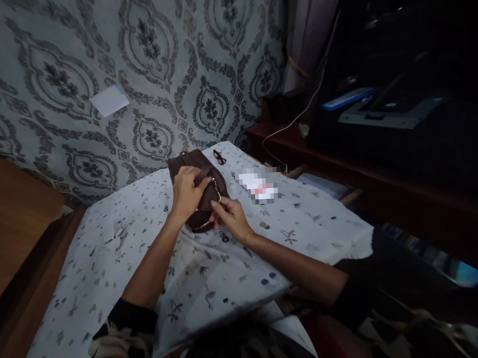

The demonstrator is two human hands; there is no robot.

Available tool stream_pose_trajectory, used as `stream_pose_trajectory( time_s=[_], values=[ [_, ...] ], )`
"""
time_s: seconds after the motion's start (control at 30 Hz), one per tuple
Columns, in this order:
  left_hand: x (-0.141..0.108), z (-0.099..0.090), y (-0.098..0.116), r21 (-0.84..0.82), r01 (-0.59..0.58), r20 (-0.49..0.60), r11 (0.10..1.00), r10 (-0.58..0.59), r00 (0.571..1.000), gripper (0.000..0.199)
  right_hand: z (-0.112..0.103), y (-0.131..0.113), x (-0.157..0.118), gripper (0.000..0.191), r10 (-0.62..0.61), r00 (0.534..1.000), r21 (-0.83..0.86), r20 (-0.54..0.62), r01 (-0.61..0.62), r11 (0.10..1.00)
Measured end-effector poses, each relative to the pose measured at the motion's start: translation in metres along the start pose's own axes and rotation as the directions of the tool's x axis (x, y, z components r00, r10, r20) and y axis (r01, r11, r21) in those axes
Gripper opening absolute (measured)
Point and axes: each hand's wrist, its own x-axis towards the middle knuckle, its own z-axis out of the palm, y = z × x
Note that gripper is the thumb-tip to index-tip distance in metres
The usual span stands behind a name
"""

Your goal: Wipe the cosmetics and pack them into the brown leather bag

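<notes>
A brown handbag (196, 159) with a gold chain (199, 226) lies on the patterned white cloth, close to the wall. My left hand (186, 190) is closed on the bag's upper part, thumb pressed near the chain. With its fingers pinched together, my right hand (231, 217) grips the bag's near right edge beside the chain. Whether those fingertips hold the chain, a zip or the bag's edge is too small to make out.
The white printed cloth (119, 260) covers the table. Dark-framed glasses (219, 157) lie beyond the bag, and a blurred-out white item (259, 186) lies to its right. An open drawer (323, 185) juts out at the right. A white cable (290, 124) hangs behind.
</notes>
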Motion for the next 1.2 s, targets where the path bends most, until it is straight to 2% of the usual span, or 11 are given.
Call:
stream_pose_trajectory(
  time_s=[0.1,0.27,0.43,0.73,1.0,1.2],
  values=[
    [0.000,0.001,-0.003,-0.054,0.012,-0.012,0.998,-0.013,1.000,0.002,0.000,0.000,0.001,0.050,0.033,0.999,0.091,-0.009,-0.032,0.995],
    [-0.001,0.001,-0.005,-0.094,-0.011,-0.008,0.996,0.011,1.000,0.002,-0.002,0.004,0.004,0.058,0.045,0.999,0.139,0.024,-0.047,0.989],
    [-0.002,0.000,-0.006,-0.077,-0.043,0.014,0.996,0.044,0.999,0.001,-0.004,0.006,0.006,0.059,0.056,0.996,0.136,0.073,-0.065,0.989],
    [-0.004,-0.003,-0.010,-0.055,-0.106,0.072,0.993,0.110,0.991,0.005,-0.004,0.006,0.006,0.058,0.048,0.995,0.146,0.091,-0.061,0.987],
    [-0.004,-0.007,-0.011,-0.020,-0.198,0.154,0.980,0.199,0.968,0.006,-0.003,0.010,0.007,0.055,0.094,0.991,0.247,0.095,-0.114,0.962],
    [-0.004,-0.007,-0.013,-0.012,-0.194,0.158,0.981,0.194,0.968,0.010,-0.003,0.011,0.008,0.055,0.171,0.978,0.354,0.116,-0.202,0.913]
  ],
)
